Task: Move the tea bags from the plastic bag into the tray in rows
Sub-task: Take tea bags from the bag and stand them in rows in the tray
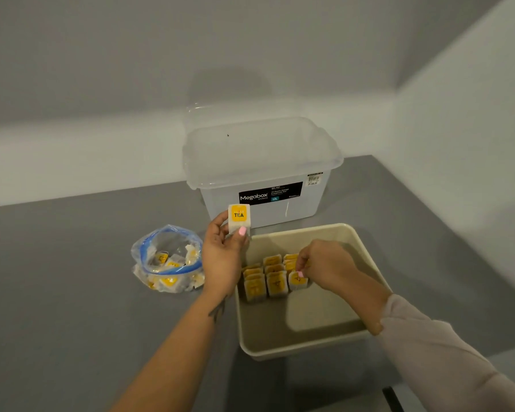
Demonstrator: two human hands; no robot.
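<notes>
Megabox bin (pixel 262 179) behind tray (pixel 304 346) | plastic bag (pixel 168 258) left, contents blurry

I see white tea bags (pixel 275 282) with yellow labels in a beige tray (pixel 304 346), a clear bag (pixel 168 258) with blue seal, grey table (pixel 72 292), translucent white box (pixel 262 173).

Grey table (pixel 72 292) filled lower frame; plain white walls (pixel 101 69) met in corner upper right, w/ soft dim light.
</notes>
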